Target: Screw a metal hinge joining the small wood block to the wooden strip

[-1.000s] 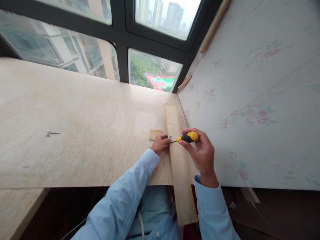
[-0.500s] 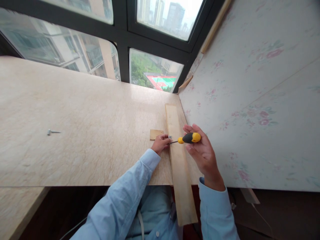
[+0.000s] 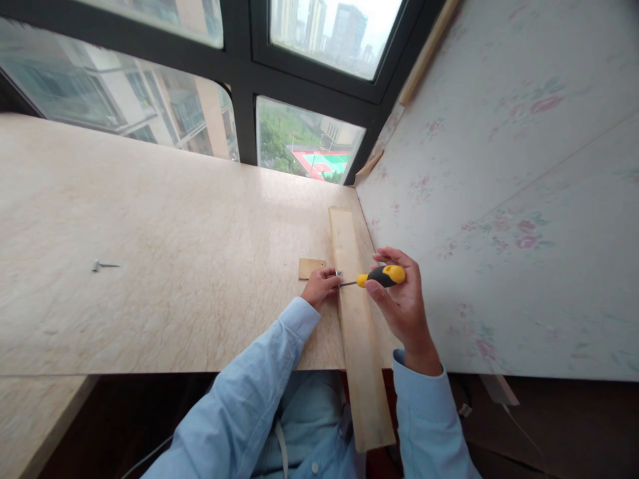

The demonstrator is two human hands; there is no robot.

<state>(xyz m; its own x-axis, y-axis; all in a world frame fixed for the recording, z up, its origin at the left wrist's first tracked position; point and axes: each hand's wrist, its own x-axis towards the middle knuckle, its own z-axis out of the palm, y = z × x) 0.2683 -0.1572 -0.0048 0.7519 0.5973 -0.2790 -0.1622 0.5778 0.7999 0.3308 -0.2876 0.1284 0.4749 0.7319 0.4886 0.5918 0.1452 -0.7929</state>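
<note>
Worktop (image 3: 200, 266): supports the overhanging wooden board (image 3: 359, 319). Right hand (image 3: 407, 309): spread half a second ago, now closed in. Left hand (image 3: 319, 287): fingertips pinched together at the board's left edge. Screwdriver (image 3: 384, 275): thumb and fingers on handle (firmness not visible), suggesting restored turning control. Metal fitting (image 3: 339, 273): between left fingertips, near the shaft tip.

Daylight came through a dark-framed window (image 3: 243, 113) — buildings (image 3: 348, 36) stood outside — onto a marbled counter (image 3: 190, 233); a flowered wall (image 3: 524, 179) rose at right.
</note>
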